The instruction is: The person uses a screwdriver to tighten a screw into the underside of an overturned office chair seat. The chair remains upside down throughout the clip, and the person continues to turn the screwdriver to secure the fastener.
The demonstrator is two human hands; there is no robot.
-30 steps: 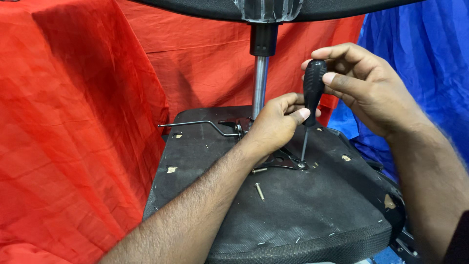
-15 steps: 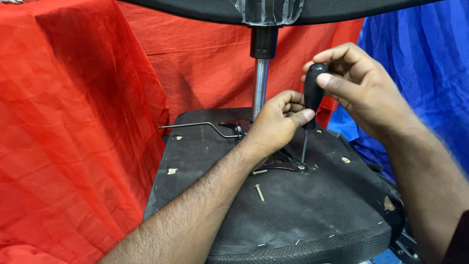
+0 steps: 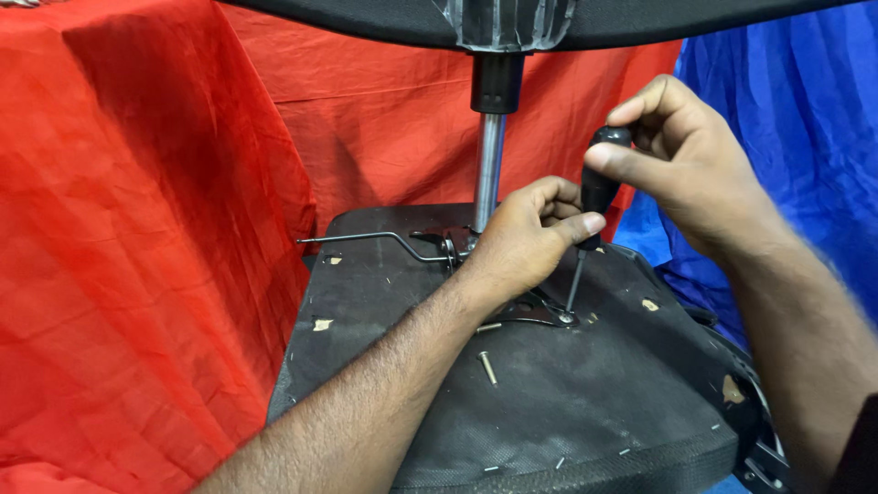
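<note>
The person works on an upturned office chair, whose black seat underside (image 3: 549, 402) faces up. The right hand (image 3: 681, 165) is clenched around the black handle of a screwdriver (image 3: 596, 187), thumb pressed across the top of the handle. The screwdriver stands nearly upright, its thin shaft running down to a metal bracket (image 3: 535, 311) on the seat underside, the tip touching the bracket at its right end. The left hand (image 3: 526, 242) rests on the bracket just left of the shaft, fingers curled, with the forefinger tip against the lower part of the handle. 1 loose screw (image 3: 487, 367) lies on the seat underside just in front of the bracket. Behind the bracket rises the chrome column (image 3: 489, 169), and a thin metal lever (image 3: 366, 240) sticks out to its left. Red cloth (image 3: 146, 256) hangs left of the seat, blue cloth (image 3: 786, 119) to its right.
</note>
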